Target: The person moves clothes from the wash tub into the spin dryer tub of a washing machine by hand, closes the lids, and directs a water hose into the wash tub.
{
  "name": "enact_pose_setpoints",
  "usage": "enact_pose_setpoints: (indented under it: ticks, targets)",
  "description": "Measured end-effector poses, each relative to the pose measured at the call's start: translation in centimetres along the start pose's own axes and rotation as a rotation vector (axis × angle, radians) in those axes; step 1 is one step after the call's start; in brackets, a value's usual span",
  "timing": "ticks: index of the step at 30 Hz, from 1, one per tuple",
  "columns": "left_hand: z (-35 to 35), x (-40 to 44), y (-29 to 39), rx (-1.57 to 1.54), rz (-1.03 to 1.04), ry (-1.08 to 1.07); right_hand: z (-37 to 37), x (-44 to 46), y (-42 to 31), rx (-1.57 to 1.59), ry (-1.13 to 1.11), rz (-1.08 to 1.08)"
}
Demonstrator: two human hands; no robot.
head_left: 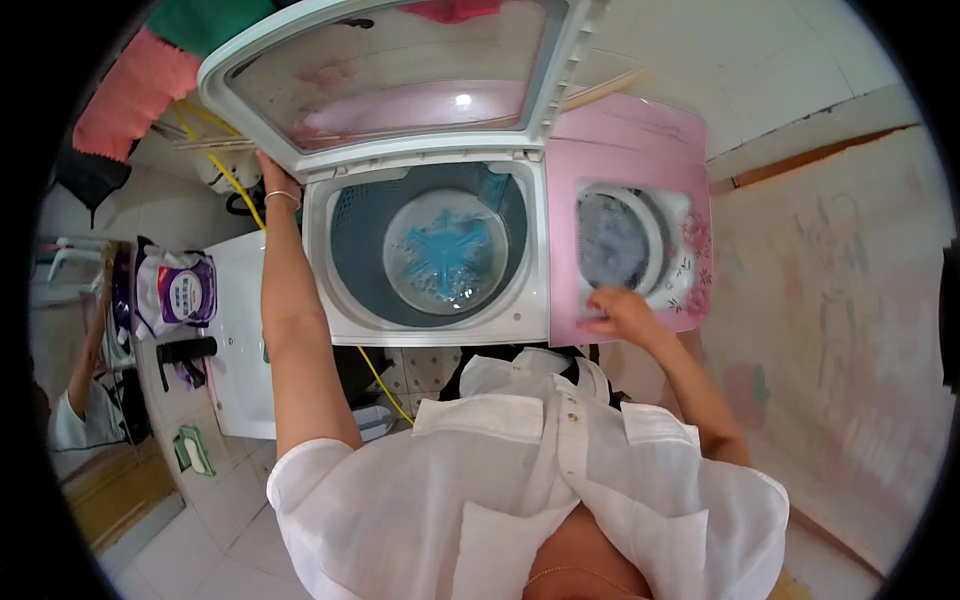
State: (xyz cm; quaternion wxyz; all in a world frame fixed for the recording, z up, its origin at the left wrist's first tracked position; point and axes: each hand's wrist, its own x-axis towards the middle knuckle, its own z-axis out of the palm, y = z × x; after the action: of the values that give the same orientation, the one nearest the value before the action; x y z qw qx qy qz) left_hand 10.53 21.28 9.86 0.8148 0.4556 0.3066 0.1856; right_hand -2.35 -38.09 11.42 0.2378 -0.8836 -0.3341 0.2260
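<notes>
A twin-tub washing machine (pixel 428 328) stands in front of me with its large lid (pixel 390 135) raised. Water and suds lie around a blue agitator (pixel 447 258) in the left tub. My left hand (pixel 277 178) reaches behind the machine's left rear corner by the lid's lower edge; its fingers are mostly hidden. Over the front edge of the pink right section (pixel 565 260) is my right hand (pixel 618 314), fingers curled, beside the smaller round opening (pixel 610 240), which shows greyish, foamy contents. Whether anything is between those fingers is too small to tell.
On the left are a white basin (pixel 240 340), a purple-and-white package (pixel 185 292), a black cylindrical object (pixel 188 349) and a soap dish (pixel 193 452). A yellow hose (pixel 237 185) runs behind the machine. Cloths (pixel 135 95) hang at the upper left.
</notes>
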Motion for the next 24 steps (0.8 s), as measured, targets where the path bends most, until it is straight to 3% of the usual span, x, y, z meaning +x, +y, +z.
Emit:
enact_pose_setpoints:
  ticks: [4,6,8,9,11,13,15,17,21,22,23,24]
  targets:
    - [-1.3,3.2,-0.3,-0.029,0.123,0.006,-4.1,7.5,1.6,-0.123,0.299,-0.203]
    - [-1.8,4.7,0.1,-0.179,0.198,-0.056,-5.6,12.5,3.1,-0.096,0.313,-0.232]
    - [-1.2,3.7,0.7,-0.218,0.202,-0.023,-6.1,17.5,5.0,-0.187,0.574,-0.391]
    - [-0.8,2.4,1.1,-0.144,0.159,0.009,-6.6,19.2,5.6,-0.187,0.568,-0.395]
    - [-0.8,2.2,1.3,-0.073,0.121,0.051,-7.7,22.5,6.4,-0.248,0.506,-0.196]
    - [-2.0,3.1,0.4,-0.104,0.159,-0.065,-8.1,24.5,6.8,-0.280,0.510,-0.167]
    - [-1.5,2.2,0.6,-0.094,0.162,-0.032,-8.4,26.9,8.4,-0.305,0.492,-0.155]
    - [-2.5,0.8,-0.1,-0.034,0.132,0.057,-7.9,28.3,11.3,-0.321,0.322,-0.086]
    - [-4.1,-4.4,-4.4,0.255,0.258,0.243,-9.1,27.9,8.1,-0.214,0.386,0.001]
    - [-4.3,-7.6,-6.0,0.326,0.243,0.213,-9.3,28.1,7.7,-0.106,0.415,0.072]
    - [-6.8,-8.5,-8.6,0.604,0.449,0.102,-8.7,28.6,7.6,-0.101,0.417,0.071]
    - [-7.7,-10.6,-10.4,0.669,0.465,0.072,-7.7,29.6,8.0,-0.212,0.573,0.070]
